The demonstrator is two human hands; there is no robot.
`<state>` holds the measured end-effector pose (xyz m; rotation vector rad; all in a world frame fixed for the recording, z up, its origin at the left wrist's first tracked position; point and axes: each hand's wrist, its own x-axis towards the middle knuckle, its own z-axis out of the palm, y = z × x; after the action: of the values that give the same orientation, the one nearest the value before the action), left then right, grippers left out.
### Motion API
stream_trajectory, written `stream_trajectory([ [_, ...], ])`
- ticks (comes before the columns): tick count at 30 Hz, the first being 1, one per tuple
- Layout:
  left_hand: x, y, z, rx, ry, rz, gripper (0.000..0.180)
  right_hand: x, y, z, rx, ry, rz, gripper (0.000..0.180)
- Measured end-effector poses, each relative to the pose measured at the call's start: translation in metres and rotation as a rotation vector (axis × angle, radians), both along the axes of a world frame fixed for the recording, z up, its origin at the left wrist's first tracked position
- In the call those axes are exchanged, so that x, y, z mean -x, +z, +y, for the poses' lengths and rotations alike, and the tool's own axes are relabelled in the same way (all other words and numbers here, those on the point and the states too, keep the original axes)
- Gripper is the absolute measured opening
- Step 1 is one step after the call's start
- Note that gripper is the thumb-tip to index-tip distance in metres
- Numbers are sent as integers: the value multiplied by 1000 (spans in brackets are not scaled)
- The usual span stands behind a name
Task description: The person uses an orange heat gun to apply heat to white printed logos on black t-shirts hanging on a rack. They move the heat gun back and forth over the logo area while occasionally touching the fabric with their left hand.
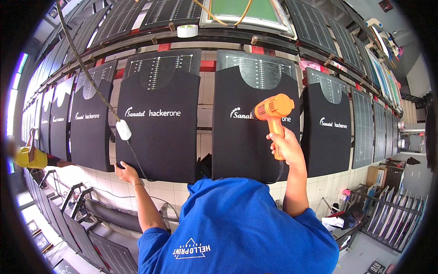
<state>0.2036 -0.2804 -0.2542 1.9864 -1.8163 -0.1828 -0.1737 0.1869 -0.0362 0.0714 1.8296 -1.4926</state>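
My right hand (286,145) is closed round the handle of an orange heat gun (275,108). Its nozzle points left, in front of the white print on a black T-shirt (246,146) stretched over a flat printing board. The gun covers part of that print. At the lower left corner of another black T-shirt (157,141), also on a board, rests my left hand (127,173), fingers out against the edge. Over this shirt hangs a cable with a white socket (123,130); the gun's cord shows below my right hand.
More black T-shirts (328,141) lie on boards to both sides. Behind runs a rail with a roll of white tape (187,31) and a green-framed screen (246,13). A person in a yellow top (34,156) is at far left. A rack of screens (394,214) stands lower right.
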Motion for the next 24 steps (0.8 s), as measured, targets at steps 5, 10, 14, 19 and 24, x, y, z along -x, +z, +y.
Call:
stream_trajectory([
  [5, -1, 1, 0, -4, 3, 12, 51, 1, 9, -4, -6, 11, -24, 24],
  [10, -5, -2, -2, 6, 2, 0, 53, -2, -2, -5, 20, 29, -3, 25],
  [14, -4, -4, -2, 12, -8, 9, 52, -1, 3, -9, 9, 57, -21, 28],
  [19, -2, -4, -2, 10, -3, -9, 52, -6, -3, -14, -6, 31, 12, 29],
  [24, -3, -5, -2, 17, -3, -19, 52, -1, 3, -15, 2, 58, -36, 28],
])
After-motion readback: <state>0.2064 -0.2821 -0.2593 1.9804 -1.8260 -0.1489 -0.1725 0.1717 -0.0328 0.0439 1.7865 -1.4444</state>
